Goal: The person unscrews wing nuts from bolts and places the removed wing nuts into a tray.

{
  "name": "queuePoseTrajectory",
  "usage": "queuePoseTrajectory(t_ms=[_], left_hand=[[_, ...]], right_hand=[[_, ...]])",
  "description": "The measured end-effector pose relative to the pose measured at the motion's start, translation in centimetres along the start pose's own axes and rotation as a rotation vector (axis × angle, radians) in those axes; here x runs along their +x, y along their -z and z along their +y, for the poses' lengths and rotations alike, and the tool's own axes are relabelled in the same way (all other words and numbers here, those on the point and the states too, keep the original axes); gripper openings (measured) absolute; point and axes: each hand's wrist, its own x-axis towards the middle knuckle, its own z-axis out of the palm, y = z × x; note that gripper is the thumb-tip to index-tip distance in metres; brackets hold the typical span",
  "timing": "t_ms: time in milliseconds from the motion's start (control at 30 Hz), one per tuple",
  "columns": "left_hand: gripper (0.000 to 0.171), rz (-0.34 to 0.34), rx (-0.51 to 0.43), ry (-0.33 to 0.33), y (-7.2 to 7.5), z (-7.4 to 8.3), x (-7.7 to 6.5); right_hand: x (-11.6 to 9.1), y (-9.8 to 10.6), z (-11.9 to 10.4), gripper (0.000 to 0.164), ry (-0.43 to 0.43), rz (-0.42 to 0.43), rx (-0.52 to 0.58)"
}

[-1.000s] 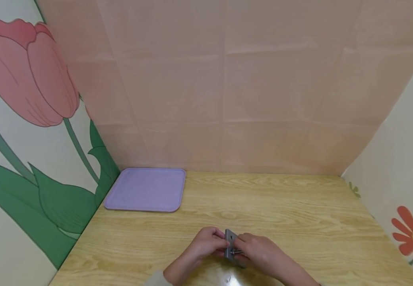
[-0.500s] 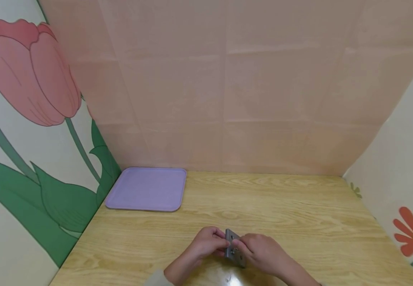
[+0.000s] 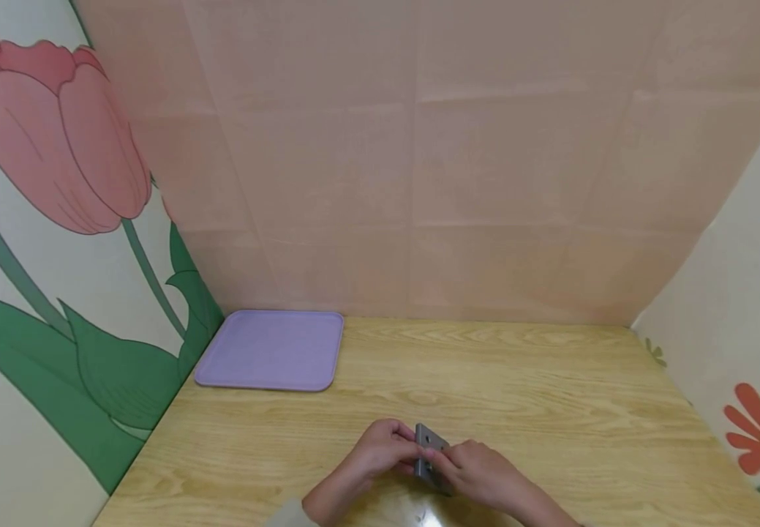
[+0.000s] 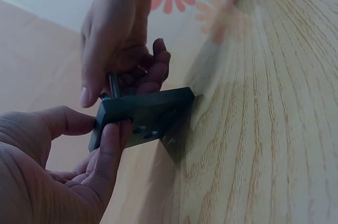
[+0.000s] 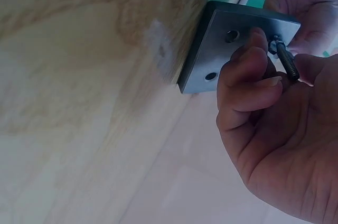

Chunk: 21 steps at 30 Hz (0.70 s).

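A dark grey metal plate [image 3: 427, 439] with several round holes stands on edge close over the table, tilted. My left hand [image 3: 381, 448] pinches its left edge, the thumb [image 4: 74, 122] at the side and fingertips [image 4: 110, 138] pressed on the back face. A threaded bolt [image 5: 288, 62] sticks out of the front face near that edge, with a hex nut [image 5: 274, 44] on it close against the plate. My right hand [image 3: 481, 472] curls its thumb and fingers about the nut and bolt. In the right wrist view, its index fingertip [image 5: 257, 35] lies right beside the nut.
A purple tray [image 3: 271, 351] lies at the back left of the wood-grain table [image 3: 518, 388]. A plain pinkish sheet [image 3: 412, 183] closes off the back. Flower-printed sheets, a tulip one [image 3: 57, 146] and a red-flower one [image 3: 735, 329], flank both sides.
My right hand's thumb and fingers have shifted around the bolt, and the thumb now lies lower over the plate. The left hand and plate have stayed nearly in place.
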Motion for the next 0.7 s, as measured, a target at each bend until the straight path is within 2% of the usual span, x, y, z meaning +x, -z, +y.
queuePoseTrajectory(t_ms=[200,400,567,700], left_hand=[[0.022,-0.001,-0.004,0.009,0.03,-0.23,0.02],[0.021,-0.002,0.002,-0.012,0.08,-0.48,0.12],[0.018,-0.008,0.021,-0.007,0.18,-0.1,0.38],[0.017,-0.011,0.018,-0.004,0.2,-0.13,0.16]], right_hand=[[0.15,-0.16,0.09,0.052,0.002,-0.004,0.01],[0.33,-0.18,0.0,0.05,0.011,-0.03,0.028],[0.42,0.38,-0.03,0.038,0.039,-0.024,-0.011],[0.26,0.73,-0.07,0.028,0.096,-0.022,-0.076]])
